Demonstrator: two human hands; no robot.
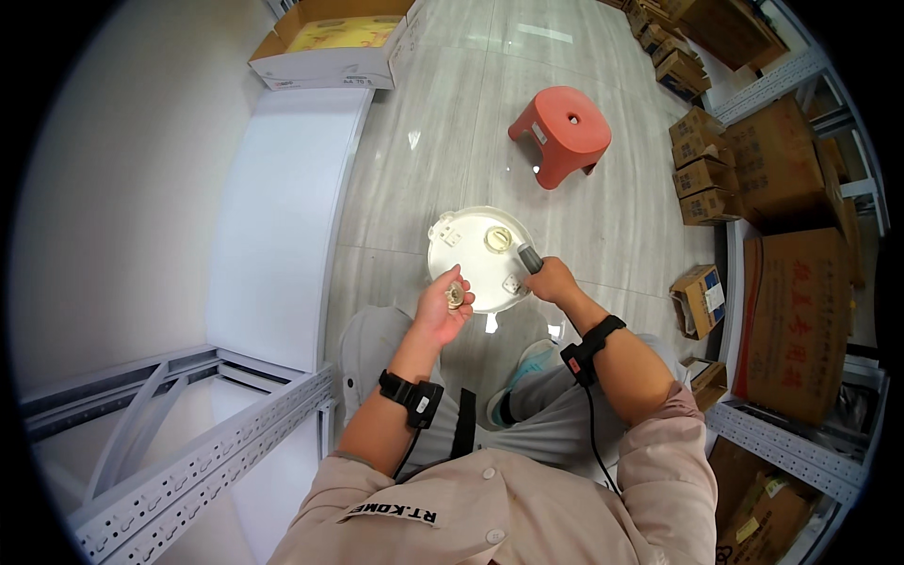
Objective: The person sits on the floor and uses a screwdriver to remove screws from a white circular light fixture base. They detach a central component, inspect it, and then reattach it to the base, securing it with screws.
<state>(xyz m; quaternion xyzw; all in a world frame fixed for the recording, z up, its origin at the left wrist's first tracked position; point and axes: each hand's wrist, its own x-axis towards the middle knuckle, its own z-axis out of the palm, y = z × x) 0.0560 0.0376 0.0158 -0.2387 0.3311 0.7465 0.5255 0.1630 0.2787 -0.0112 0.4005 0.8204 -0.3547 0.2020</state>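
Note:
My left hand point(438, 315) is turned palm up, its fingers curled round a small round cream fitting point(455, 295) with a recessed, metal-looking middle. My right hand point(556, 282) is closed on a dark grey cylindrical tool point(529, 255) with a lighter tip; its exact kind is unclear. Between and beyond the hands, a shallow round white base point(466, 273) with a raised rim lies on the floor. On it sit a round cream fitting point(498, 239), a small white block point(451, 235) at the far left and another small white block point(511, 282) near my right hand.
A red plastic stool point(576, 122) stands on the tiled floor beyond the base. Metal shelving with cardboard boxes point(791, 320) runs along the right. To the left are a white panel point(282, 207), an open carton point(325, 71) and a perforated metal rack point(198, 461).

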